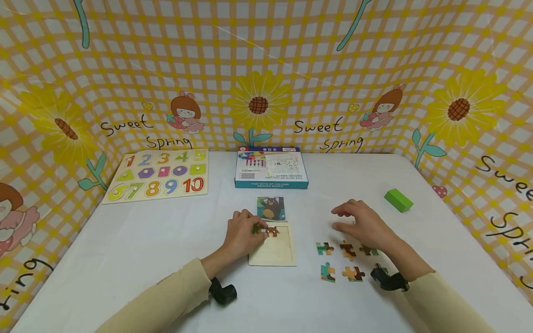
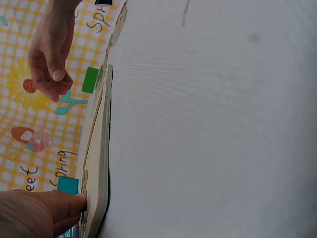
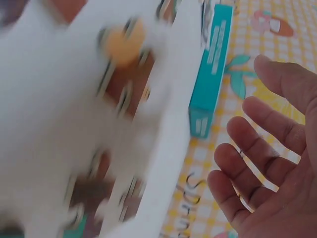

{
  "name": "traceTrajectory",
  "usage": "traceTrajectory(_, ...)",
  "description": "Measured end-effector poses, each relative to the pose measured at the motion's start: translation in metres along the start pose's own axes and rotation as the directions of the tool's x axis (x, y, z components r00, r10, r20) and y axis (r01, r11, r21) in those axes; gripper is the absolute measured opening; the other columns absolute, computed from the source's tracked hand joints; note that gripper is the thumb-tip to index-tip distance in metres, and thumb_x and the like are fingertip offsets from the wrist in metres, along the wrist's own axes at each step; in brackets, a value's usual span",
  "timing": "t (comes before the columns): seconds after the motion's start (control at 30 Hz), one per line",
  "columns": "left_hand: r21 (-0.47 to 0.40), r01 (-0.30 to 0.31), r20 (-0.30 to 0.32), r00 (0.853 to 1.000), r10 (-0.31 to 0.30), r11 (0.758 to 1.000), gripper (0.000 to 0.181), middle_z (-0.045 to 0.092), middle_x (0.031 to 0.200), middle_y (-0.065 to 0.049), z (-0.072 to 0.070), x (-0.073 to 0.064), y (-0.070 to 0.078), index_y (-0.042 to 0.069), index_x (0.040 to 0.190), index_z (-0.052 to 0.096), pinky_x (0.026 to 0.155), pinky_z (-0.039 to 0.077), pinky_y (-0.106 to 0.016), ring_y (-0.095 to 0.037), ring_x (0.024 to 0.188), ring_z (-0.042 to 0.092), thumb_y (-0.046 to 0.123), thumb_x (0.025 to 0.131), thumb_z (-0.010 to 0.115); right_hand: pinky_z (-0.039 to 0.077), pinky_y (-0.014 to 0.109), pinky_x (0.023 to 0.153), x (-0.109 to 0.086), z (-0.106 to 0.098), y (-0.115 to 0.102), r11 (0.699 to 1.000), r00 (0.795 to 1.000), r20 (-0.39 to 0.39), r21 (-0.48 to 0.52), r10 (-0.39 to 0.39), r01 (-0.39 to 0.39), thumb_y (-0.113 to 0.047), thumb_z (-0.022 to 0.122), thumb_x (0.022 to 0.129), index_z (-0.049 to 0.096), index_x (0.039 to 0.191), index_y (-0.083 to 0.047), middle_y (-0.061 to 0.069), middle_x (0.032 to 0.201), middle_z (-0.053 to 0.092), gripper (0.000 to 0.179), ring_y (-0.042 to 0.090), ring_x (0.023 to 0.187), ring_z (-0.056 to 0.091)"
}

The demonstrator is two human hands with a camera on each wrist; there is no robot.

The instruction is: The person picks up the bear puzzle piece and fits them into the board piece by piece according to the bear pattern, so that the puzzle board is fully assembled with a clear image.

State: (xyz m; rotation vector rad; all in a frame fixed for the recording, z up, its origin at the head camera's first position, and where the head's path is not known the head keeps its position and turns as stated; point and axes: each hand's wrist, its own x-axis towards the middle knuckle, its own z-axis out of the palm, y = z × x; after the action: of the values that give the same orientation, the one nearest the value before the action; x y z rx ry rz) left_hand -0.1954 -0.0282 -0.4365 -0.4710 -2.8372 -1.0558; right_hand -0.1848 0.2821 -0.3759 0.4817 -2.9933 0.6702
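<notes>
My left hand (image 1: 242,235) is at the upper left corner of a shallow wooden puzzle tray (image 1: 271,254). Its thumb and fingers pinch a green-edged puzzle piece (image 1: 257,228), mostly covered by the fingers. Beside it in the tray lies a brown puzzle piece (image 1: 272,231) with the bear's ears. Just beyond the tray is a bear picture card (image 1: 271,209). My right hand (image 1: 366,226) hovers over the loose puzzle pieces (image 1: 347,250), fingers apart and holding nothing. In the right wrist view its fingers (image 3: 257,134) are spread, with blurred pieces on the table to their left.
A number-and-shape board (image 1: 156,178) lies at the back left. At the back middle is a flat boxed toy (image 1: 271,169), and a green block (image 1: 398,200) sits to the right. A checked, flowered cloth (image 1: 266,55) rises behind the white table (image 1: 166,240).
</notes>
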Motion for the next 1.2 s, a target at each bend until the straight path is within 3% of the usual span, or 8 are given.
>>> traceTrajectory(0.4,-0.01,0.013,0.009,1.0,-0.013,1.0,0.013,0.054,0.091,-0.004,0.002,0.0,-0.001,0.018,0.089,0.074,0.072,0.027,-0.033,-0.018,0.086,0.038,0.023,0.078,0.074,0.044,0.039,0.077,-0.005,-0.01,0.038,0.998,0.998,0.009,-0.007,0.055,-0.055,-0.029,0.068,0.085,0.064,0.114,-0.007,0.014,0.11,0.059,0.037,0.031,0.103,0.051)
traceTrajectory(0.6,-0.004,0.014,0.012,1.0,-0.014,1.0,0.013,0.054,0.092,-0.004,0.001,0.0,-0.001,0.018,0.09,0.073,0.074,0.028,-0.034,-0.019,0.088,0.039,0.024,0.078,0.073,0.045,0.046,0.081,-0.006,-0.012,0.051,0.996,0.996,0.03,-0.003,0.086,-0.086,-0.027,0.067,0.085,0.062,0.118,-0.005,0.017,0.111,0.058,0.039,0.033,0.105,0.05)
traceTrajectory(1.2,0.005,0.009,0.004,1.0,-0.009,1.0,0.012,0.054,0.091,-0.004,0.002,0.0,-0.001,0.018,0.089,0.073,0.074,0.029,-0.035,-0.02,0.089,0.04,0.022,0.077,0.074,0.042,0.041,0.081,-0.014,-0.011,0.077,0.995,0.994,0.087,-0.08,0.064,-0.057,-0.014,0.068,0.08,0.064,0.114,-0.003,0.013,0.104,0.061,0.035,0.026,0.096,0.051)
